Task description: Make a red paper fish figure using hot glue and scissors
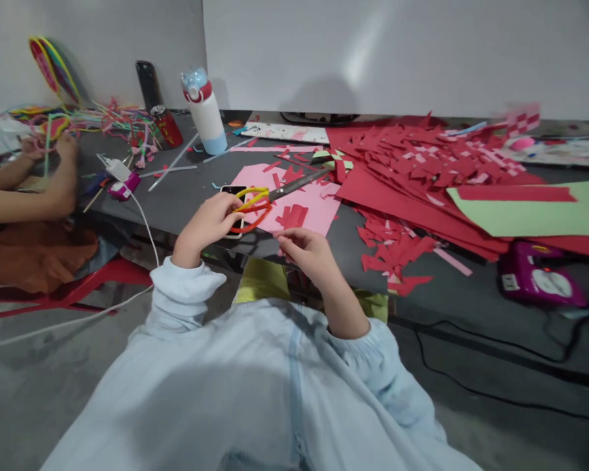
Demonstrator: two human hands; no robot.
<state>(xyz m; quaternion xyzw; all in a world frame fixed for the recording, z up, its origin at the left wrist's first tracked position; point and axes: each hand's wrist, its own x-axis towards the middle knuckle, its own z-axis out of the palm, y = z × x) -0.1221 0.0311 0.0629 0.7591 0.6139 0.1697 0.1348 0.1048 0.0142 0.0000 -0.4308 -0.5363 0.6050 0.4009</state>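
While the left hand [209,226] grips scissors [294,186] over the pink sheet [321,208] and the right hand [307,252], fingertips pinched, contents unclear, meets its near edge, dragging the scissors could sweep red scraps [293,216] off.

The scissors [275,195] pair grey metal blades with smooth yellow and orange plastic handles. Matt pink paper [319,201] and matt red paper scraps [397,239] lie on a dull dark table [177,203]. The soda can [167,127] is shiny red metal; the sleeves [179,294] are soft, wrinkled cloth.
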